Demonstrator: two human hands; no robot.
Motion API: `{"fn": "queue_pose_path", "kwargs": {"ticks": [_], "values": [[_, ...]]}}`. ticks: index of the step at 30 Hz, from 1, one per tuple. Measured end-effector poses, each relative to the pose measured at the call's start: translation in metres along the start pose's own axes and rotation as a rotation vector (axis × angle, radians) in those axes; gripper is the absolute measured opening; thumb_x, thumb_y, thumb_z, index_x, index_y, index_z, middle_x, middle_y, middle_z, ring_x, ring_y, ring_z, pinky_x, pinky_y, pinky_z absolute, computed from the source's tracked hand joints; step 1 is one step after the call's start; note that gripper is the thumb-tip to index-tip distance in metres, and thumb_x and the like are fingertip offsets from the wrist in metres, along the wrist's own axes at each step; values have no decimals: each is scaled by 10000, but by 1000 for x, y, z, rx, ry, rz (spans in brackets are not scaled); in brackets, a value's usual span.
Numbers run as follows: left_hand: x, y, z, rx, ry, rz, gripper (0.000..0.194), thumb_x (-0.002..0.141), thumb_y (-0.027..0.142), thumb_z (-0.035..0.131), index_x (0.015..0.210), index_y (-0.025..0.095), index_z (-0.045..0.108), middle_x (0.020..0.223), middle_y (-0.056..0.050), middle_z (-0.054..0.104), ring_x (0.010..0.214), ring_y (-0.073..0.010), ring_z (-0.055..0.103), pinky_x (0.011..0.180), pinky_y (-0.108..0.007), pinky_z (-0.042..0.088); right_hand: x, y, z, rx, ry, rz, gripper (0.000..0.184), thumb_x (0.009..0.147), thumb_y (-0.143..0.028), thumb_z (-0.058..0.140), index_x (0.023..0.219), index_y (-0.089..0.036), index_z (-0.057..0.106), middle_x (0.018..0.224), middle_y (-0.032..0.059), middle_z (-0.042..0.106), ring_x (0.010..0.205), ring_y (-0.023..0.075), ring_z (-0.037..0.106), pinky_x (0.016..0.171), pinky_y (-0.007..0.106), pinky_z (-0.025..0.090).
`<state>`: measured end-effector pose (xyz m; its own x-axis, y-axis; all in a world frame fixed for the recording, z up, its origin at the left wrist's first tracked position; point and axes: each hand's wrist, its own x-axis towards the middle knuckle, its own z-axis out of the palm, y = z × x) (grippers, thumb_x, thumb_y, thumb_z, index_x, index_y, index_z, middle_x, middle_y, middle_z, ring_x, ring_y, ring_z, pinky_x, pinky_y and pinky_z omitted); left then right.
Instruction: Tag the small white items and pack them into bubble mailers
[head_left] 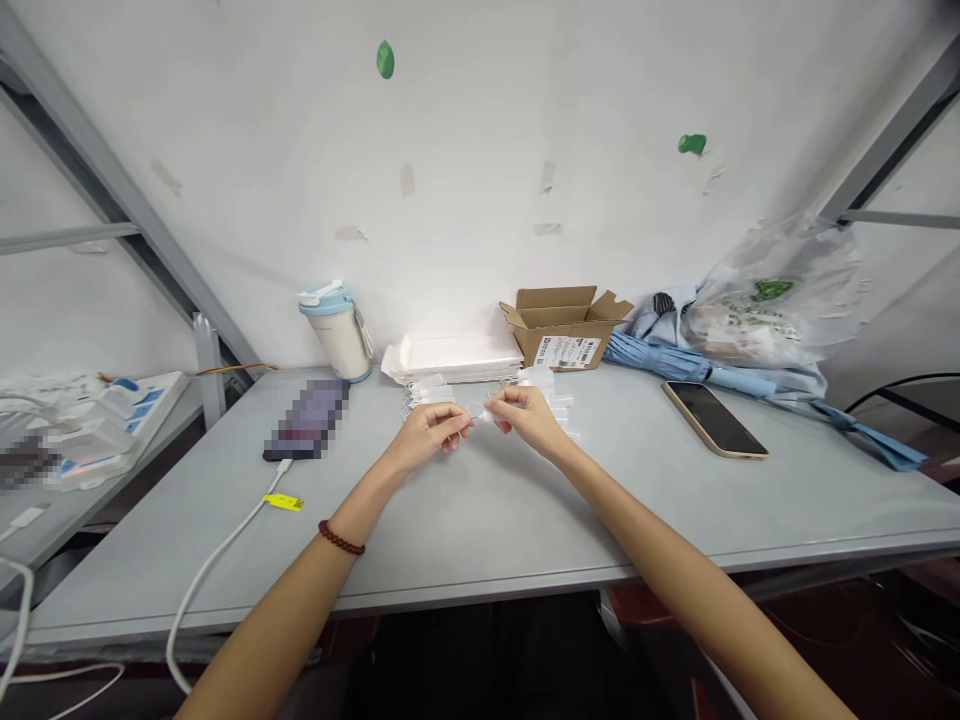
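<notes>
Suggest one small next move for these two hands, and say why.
Perhaps hold the left hand steady and gently turn the small clear piece with the right hand: both hands seem to pinch it from opposite sides, over the grey table, so a slight turn looks easy.

Tumbler (341, 340) left of stack (461, 358), box (562, 349) right of it, umbrella (664, 359) behind rightmost phone (715, 420)

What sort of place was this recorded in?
Probably an indoor workstation, judging by the smooth grey table against a white wall, open brown cardboard box and stack of flat white pieces.
</notes>
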<state>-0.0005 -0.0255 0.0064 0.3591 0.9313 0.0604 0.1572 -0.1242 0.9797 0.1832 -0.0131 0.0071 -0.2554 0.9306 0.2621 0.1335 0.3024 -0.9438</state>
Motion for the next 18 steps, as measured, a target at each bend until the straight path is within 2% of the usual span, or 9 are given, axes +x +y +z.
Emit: {"fn": "queue_pose_path", "kwargs": {"ticks": [18], "values": [[3,-3,-1,10,3,-42,305,735,438,623,709,135,645,667,-21,594,516,-82,471,484,-224,352,1,4,1,-78,-9,5,241,742,-312,547,553,-168,510,455,-38,495,468,87,437,502,221,348]]}}
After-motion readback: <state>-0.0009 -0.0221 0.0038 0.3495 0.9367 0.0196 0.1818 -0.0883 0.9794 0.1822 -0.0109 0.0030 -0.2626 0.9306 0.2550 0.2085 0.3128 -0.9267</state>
